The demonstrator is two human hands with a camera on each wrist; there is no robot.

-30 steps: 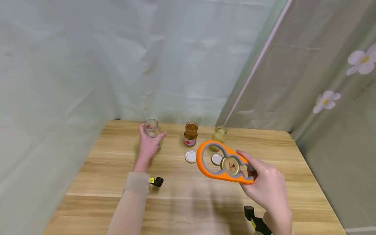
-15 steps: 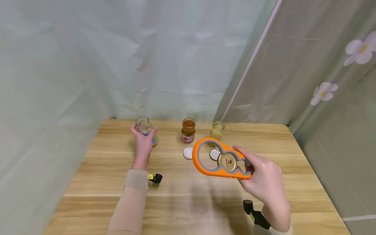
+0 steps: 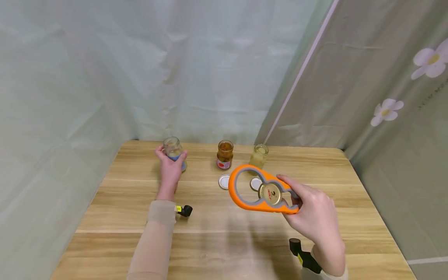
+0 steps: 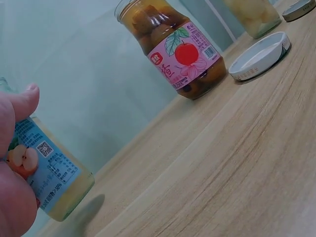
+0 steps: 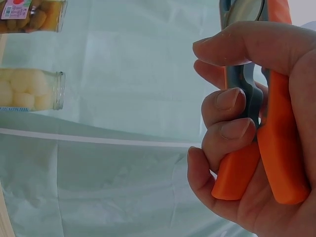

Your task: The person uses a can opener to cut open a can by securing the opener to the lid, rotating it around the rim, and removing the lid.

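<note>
At the back left of the table, my left hand (image 3: 170, 168) grips an open glass jar (image 3: 173, 144). In the left wrist view this jar's blue label (image 4: 47, 165) shows fruit, and its base is close to the wood; whether it touches is unclear. My right hand (image 3: 315, 212) holds an orange and grey jar opener (image 3: 241, 198) up above the table. A gold lid (image 3: 270, 193) sits in the opener's smaller opening. Seen from the right wrist, the fingers (image 5: 227, 131) curl round the orange handles (image 5: 281, 148).
An open jar of brown fruit (image 3: 224, 153) stands at the back middle. To its right is an open jar of pale fruit (image 3: 258, 157). Two lids lie white side up before them, a left lid (image 3: 224, 181) and a right lid (image 3: 256, 184). A curtain (image 3: 210, 77) hangs behind the table.
My left hand has moved the blue-labelled jar slightly left along the back of the table. The right hand keeps holding the opener with the gold lid; the head view has shifted slightly.
</note>
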